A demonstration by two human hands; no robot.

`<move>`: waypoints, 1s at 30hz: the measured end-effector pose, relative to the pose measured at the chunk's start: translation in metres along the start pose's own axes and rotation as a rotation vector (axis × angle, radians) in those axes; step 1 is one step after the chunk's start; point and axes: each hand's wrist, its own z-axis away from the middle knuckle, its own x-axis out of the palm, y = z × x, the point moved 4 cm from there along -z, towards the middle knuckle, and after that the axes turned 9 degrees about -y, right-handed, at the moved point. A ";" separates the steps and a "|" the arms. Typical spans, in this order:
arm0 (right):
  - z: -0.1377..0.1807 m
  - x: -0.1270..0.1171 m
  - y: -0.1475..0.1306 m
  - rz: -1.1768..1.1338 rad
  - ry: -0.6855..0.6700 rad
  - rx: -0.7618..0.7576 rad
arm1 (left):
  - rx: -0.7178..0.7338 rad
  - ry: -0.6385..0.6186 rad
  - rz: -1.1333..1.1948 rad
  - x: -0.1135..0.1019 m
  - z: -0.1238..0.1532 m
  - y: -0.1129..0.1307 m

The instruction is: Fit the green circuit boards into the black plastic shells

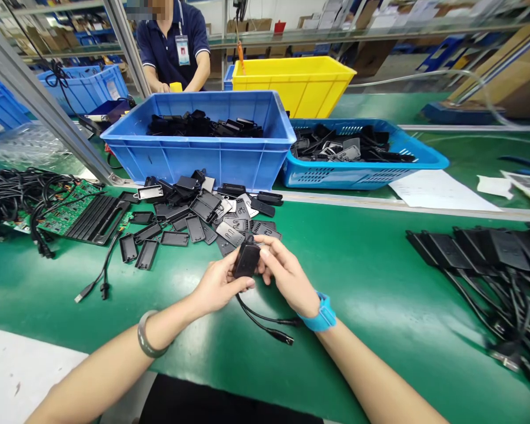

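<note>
Between my two hands I hold a small black plastic case (pixel 247 259) above the green table, tilted upward. Two black cables (pixel 265 324) hang from its lower end, with plugs at their tips. My left hand (pixel 223 281) grips the case from the left, thumb along its lower edge. The fingers of my right hand (pixel 287 271) press on its right side and top. Just beyond my hands lies a heap of loose black case halves (pixel 194 212), some facing up hollow, mixed with grey slotted covers (pixel 230 233).
A blue bin (pixel 194 150) and a blue basket (pixel 353 174) of black parts stand behind the heap. Circuit boards with cables (pixel 70 209) lie left. Cabled black cases (pixel 481 250) are piled right. Another person (pixel 174 47) stands across the table near a yellow bin (pixel 291 88).
</note>
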 end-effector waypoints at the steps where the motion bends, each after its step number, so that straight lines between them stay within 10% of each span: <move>1: -0.001 -0.001 0.000 0.003 -0.025 0.002 | 0.002 -0.006 -0.027 0.000 0.001 0.001; 8: -0.002 -0.001 0.001 0.115 -0.067 -0.012 | -0.016 -0.062 0.042 0.010 0.002 0.000; 15: 0.010 0.014 -0.012 0.861 0.070 -0.225 | 0.067 -0.154 0.177 0.016 -0.001 -0.004; 19: 0.008 -0.021 -0.014 1.241 0.170 -0.169 | 0.176 -0.119 -0.135 0.008 -0.001 -0.003; 26: -0.002 -0.101 0.000 1.678 0.414 0.253 | 0.185 0.278 -0.730 -0.068 0.017 0.067; 30: -0.001 -0.082 -0.011 1.668 0.415 0.021 | -0.431 0.561 -1.378 -0.144 0.069 0.080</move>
